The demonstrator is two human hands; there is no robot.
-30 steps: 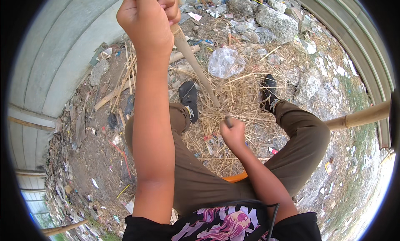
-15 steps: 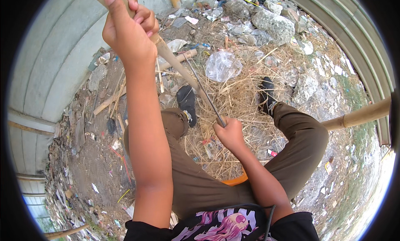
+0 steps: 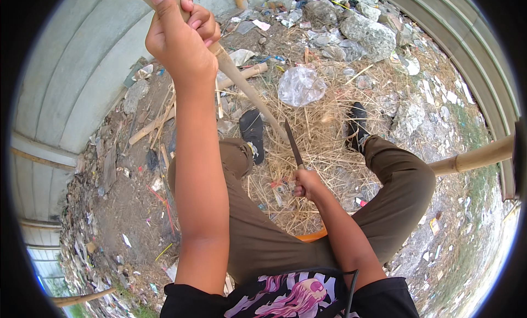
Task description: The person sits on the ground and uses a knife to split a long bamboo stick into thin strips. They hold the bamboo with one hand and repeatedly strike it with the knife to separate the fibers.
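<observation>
Now the right hand (image 3: 308,185) gripped a dark metal knife (image 3: 293,144), newly broadside toward eleven o'clock, beside the left hand's (image 3: 185,40) clenched tan pole (image 3: 251,94).

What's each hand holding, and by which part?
The left hand grips a pole by the upper part in view; the right hand holds a knife by its handle.

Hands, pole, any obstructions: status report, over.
Left hand gripping bamboo pole. Right hand gripping knife, blade beside pole's lower end, contact unclear. Clear plastic bag beyond, apart from blade.
</observation>
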